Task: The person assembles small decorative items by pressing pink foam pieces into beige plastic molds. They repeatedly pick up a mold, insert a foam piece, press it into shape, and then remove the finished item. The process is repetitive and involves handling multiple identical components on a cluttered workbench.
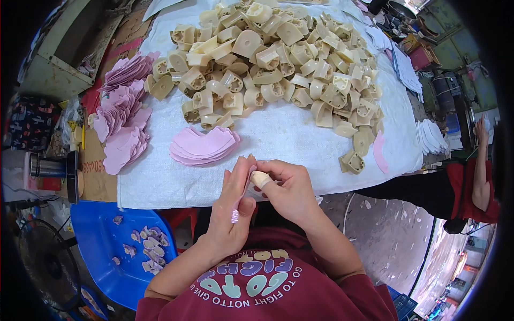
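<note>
Pink sheet piece (pixel 247 185), 6 o'clock of the beige parts heap (pixel 267 67), sits pinched b/w our L hand (pixel 231 193) and R hand (pixel 288 190); prob. light, soft, easily creased, so we'd best grip its edges.

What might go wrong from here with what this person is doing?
The thin pink piece between the left hand and right hand could crease or slip. The pink stack lies just beyond the left hand, so a careless nudge might scatter it. The beige parts are heaped loosely, so some might slide down.
</note>
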`<state>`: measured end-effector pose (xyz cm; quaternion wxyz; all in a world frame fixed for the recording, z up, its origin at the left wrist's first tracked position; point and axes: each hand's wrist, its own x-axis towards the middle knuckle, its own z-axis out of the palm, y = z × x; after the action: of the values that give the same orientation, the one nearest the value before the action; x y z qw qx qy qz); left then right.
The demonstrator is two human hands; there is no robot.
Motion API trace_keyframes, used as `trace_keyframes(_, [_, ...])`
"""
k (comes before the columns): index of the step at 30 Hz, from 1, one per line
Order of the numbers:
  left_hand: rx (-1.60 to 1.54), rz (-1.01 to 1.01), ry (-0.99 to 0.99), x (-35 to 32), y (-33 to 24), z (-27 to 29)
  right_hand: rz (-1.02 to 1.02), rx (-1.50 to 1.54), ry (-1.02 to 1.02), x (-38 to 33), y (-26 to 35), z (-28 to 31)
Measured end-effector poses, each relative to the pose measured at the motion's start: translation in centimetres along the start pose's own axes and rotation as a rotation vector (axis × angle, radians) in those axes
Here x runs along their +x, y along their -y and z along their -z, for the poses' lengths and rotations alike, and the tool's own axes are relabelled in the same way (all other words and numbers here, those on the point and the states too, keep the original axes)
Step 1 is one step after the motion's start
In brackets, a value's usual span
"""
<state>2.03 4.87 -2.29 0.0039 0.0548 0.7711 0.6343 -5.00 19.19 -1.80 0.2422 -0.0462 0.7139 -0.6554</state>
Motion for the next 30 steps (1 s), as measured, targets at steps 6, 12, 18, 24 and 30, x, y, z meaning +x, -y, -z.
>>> trace_keyframes(6, [-0.089,0.009,-0.012,-0.1,0.1,0.1,-0.004,-0.011,0.011,0.3,0.1,0.2])
trace_keyframes(12, [-0.495,0.078,-0.169,-0.1,-0.1,0.3,0.285,-0.321,-0.205,1.6,-2.4,1.3])
trace_keyframes(18, [-0.604,0.141,-0.316,0.4,0.0,0.6,0.401,-0.322,-0.203,-0.6,-0.2,0.2])
trace_keyframes(24, [-0.471,0.087,-0.208,0.2,-0.4,0.2,0.510,-0.449,-0.172,0.0,0.1,-0.8])
trace_keyframes(30, [-0.089,0.020,-0.108,0.0,-0.2,0.4,0.324,-0.321,-0.122,-0.1,0.3,-0.9])
